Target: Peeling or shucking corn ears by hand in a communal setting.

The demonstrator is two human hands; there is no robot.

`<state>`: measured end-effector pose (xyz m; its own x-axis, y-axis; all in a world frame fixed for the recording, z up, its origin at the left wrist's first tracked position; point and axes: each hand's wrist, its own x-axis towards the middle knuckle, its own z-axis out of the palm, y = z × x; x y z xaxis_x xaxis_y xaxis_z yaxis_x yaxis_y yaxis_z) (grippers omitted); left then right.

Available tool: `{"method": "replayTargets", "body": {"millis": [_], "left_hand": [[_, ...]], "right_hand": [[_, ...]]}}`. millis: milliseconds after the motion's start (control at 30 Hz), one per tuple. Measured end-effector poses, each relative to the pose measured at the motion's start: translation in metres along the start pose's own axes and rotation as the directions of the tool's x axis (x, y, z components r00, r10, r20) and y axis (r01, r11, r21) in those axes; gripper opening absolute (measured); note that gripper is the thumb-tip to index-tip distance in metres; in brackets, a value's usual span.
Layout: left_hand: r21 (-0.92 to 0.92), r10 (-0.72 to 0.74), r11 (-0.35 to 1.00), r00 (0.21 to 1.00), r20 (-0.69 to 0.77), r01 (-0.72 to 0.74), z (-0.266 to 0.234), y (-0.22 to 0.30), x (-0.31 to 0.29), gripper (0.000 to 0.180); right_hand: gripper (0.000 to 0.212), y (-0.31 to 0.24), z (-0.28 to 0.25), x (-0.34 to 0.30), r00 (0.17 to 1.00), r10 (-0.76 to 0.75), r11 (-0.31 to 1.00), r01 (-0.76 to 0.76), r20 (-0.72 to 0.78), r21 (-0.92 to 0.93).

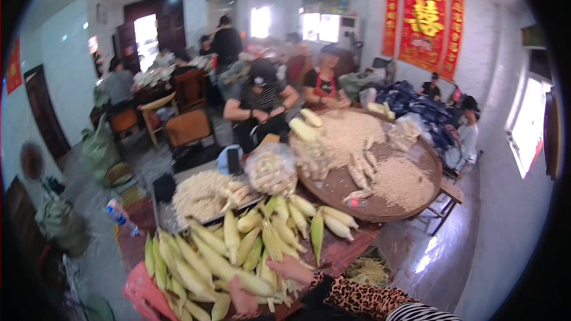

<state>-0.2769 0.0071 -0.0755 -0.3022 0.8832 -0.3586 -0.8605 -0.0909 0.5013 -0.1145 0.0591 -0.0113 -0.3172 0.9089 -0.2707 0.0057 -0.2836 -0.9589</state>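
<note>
A big heap of ears of corn (196,264), most in pale green husks, covers the near side of a reddish table. At the heap's front edge, my left hand (242,298) touches a long husked ear (253,282); most of its fingers are hidden, and its grip does not show. To the right of it, my right hand (292,270), below a leopard-print sleeve, closes on an ear of corn with loose, stringy husk (272,241) that points away from me. Part of that ear lies behind my fingers.
Past the heap stand a metal tray (208,221) of pale kernels, a clear bag (270,172) of cobs and a wide round basket (437,184) with kernels and cobs. Two people sit behind them. A pink bag (146,291) and a bottle (121,215) are at left; a wooden stool (449,193) at right.
</note>
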Motion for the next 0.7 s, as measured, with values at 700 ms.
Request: {"method": "replayTargets", "body": {"millis": [700], "left_hand": [[0.495,0.281,0.83,0.959,0.03,-0.259,0.102,-0.063,-0.126,0.055]], "right_hand": [[0.037,-0.052,-0.056,-0.076,0.929,-0.153,0.787,0.321,0.337,-0.526]]}}
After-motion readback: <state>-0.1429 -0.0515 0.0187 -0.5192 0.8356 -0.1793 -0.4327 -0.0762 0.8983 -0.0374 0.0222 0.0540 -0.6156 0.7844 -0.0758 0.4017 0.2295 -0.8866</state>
